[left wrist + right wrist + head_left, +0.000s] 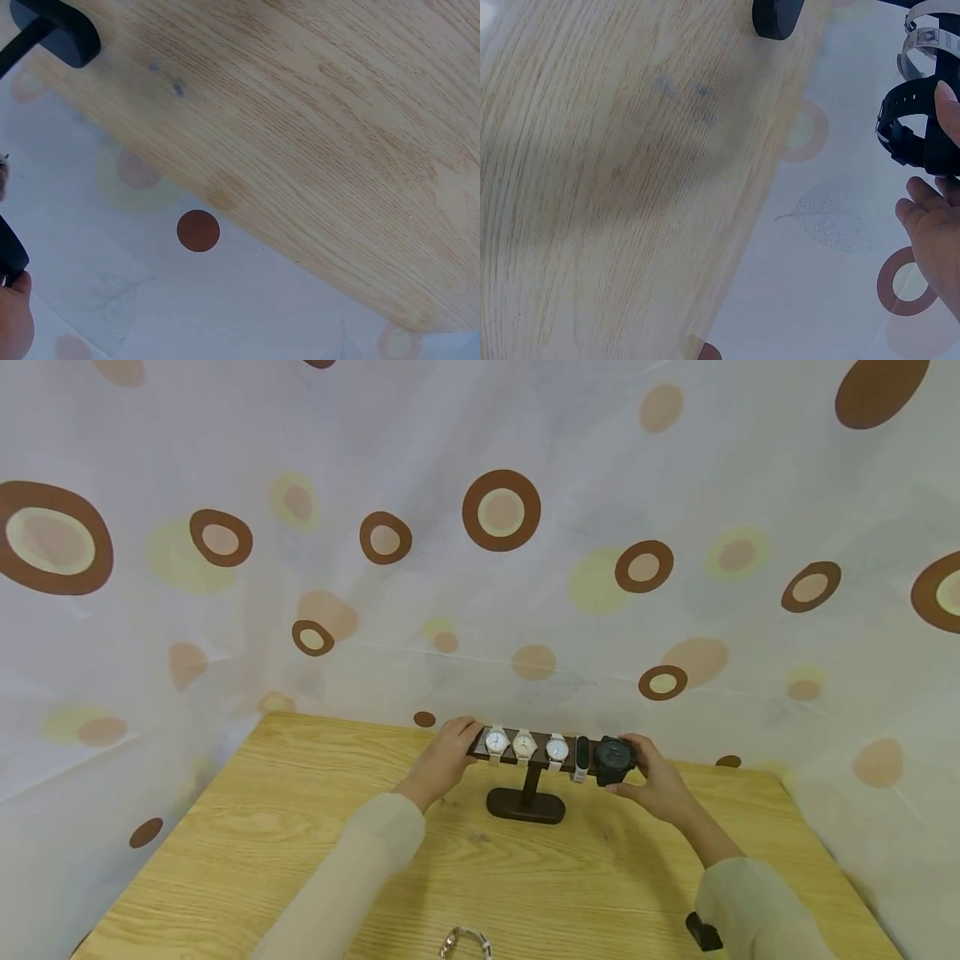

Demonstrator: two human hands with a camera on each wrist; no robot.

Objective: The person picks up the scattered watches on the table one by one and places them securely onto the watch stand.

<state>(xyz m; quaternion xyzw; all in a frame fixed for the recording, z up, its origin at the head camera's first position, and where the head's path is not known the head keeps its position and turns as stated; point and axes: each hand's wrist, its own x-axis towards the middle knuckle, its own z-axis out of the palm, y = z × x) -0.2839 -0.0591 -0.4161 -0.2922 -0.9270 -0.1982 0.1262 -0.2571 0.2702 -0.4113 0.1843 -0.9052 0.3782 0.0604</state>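
Note:
A dark T-shaped watch stand point(528, 807) stands near the back of the table. My left hand point(445, 758) grips the left end of its bar. Along the bar sit several watches: a white-strapped watch point(497, 742) at the left, two more pale watches beside it, then a fitness band point(582, 753) with a dark screen. At the right end is a chunky black watch point(613, 758), its strap looped round the bar. My right hand point(663, 785) holds this watch, thumb at its near side and fingers behind. The right wrist view shows the black strap point(900, 112) beside the thumb.
A light wooden table point(300, 827) reaches back to a pale curtain point(420, 610) with brown and beige circles. A slim bracelet-style watch point(450, 941) lies at the front of the table. By my right sleeve is a small black object point(703, 932).

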